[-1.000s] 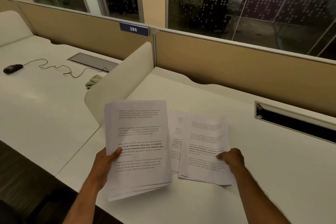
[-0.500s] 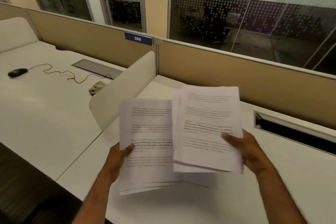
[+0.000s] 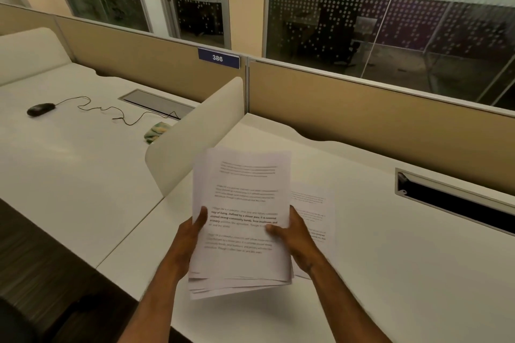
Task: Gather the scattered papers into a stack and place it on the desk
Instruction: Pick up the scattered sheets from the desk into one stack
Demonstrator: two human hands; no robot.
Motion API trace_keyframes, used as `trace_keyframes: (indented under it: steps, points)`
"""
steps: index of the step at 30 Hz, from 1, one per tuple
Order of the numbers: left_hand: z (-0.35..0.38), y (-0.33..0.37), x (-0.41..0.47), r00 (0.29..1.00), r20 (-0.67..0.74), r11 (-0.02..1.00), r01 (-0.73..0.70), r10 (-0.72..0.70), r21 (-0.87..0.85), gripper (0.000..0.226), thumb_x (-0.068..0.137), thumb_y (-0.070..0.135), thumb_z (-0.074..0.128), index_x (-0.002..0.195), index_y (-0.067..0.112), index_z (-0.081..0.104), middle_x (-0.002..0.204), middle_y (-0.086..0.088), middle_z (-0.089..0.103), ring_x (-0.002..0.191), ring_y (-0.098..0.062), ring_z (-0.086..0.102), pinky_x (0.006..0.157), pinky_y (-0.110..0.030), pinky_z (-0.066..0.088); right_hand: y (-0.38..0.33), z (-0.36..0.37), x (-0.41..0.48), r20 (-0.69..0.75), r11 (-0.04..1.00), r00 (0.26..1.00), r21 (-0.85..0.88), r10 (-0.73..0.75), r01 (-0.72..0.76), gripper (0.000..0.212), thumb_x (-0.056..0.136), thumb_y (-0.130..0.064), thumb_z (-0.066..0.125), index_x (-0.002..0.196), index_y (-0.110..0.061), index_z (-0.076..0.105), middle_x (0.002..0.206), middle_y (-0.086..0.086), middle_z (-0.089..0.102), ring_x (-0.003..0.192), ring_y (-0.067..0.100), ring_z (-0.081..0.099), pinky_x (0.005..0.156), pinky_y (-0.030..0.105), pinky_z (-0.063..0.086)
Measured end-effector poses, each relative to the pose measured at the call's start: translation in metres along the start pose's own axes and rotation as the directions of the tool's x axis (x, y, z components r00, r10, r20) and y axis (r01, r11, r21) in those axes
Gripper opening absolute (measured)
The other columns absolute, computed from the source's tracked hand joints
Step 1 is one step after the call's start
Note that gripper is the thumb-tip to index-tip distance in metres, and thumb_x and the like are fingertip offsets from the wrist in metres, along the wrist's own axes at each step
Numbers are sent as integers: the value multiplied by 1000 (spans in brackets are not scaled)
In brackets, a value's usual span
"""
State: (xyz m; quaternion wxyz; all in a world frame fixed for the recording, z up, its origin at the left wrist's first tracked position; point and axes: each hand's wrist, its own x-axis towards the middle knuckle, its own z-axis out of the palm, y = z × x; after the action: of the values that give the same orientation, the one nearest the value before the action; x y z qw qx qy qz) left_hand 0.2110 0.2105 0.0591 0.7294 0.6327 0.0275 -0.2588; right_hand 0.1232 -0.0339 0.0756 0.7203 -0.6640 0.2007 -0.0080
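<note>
Both hands, left (image 3: 189,234) and right (image 3: 295,237), closed on uneven stack (image 3: 242,203); lower sheets may slip; loose sheet (image 3: 315,209) may be missed.

Printed text on the held stack (image 3: 242,220) is too blurred to read. The stack hides most of a loose sheet (image 3: 315,209) and both hands' fingers behind it.

The stack of papers (image 3: 245,203) is showing thin matt white printed sheets. The desk (image 3: 390,273) is looking smooth, faintly glossy white laminate. The partition (image 3: 362,120) along its far edge is looking like matt tan fabric.
</note>
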Motion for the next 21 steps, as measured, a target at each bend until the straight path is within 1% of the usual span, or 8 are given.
trace_keyframes:
  steps: [4,7,10,12,13,16,18,21]
  points:
    - [-14,-7,-3,998,-57,1000,-15,16,8,52,77,34,78,122,10,68,113,-19,78,97,-38,77,81,-51,63,-8,4,12,50,994,998,-100,41,-36,53,82,-34,79,129,-30,56,122,-2,70,110,17,68,96,40,57]
    - [-38,-10,-9,995,-98,1000,-20,21,12,49,79,32,79,122,12,70,110,-16,80,96,-37,78,76,-46,65,0,-24,28,-294,951,954,-276,59,-143,53,85,-44,74,129,-19,59,122,10,68,110,26,65,93,37,52]
    - [-69,-12,-17,988,-152,1000,-21,20,-4,47,77,33,80,118,13,71,109,-16,80,95,-38,78,74,-47,65,27,-61,33,-605,680,783,-516,142,-521,70,86,-53,68,137,-9,48,137,21,51,125,38,51,102,47,46]
    - [-86,-14,-22,983,-186,1000,-20,15,-24,48,76,31,80,119,11,71,110,-19,79,97,-41,77,82,-54,62,44,-74,31,-667,521,723,-558,182,-646,82,82,-56,70,140,-5,39,140,24,42,128,41,44,103,53,43]
    - [-93,-14,-24,980,-196,999,-20,12,-41,48,76,29,80,120,10,71,112,-20,78,99,-42,76,85,-57,60,50,-76,31,-675,500,714,-560,187,-661,85,80,-53,73,140,-5,37,141,24,40,128,42,43,103,54,42]
    - [-108,-15,-30,978,-210,996,-21,1,-91,44,79,23,77,121,10,70,114,-22,77,100,-44,75,80,-56,62,58,-80,39,-689,567,682,-468,246,-678,82,77,-39,81,136,-2,38,138,25,44,126,44,45,103,55,41]
    - [-114,-16,-33,978,-210,993,-25,1,-112,43,81,21,76,122,9,68,115,-23,76,101,-46,74,79,-56,62,57,-84,44,-679,640,666,-370,308,-673,72,75,-28,84,130,3,48,131,26,56,120,43,55,102,51,46]
    - [-117,-14,-35,978,-209,991,-29,1,-132,44,81,21,76,123,10,67,116,-23,76,102,-46,74,81,-59,61,49,-91,49,-578,802,734,-213,357,-558,48,75,-7,84,113,14,63,116,28,68,106,42,66,95,50,55]
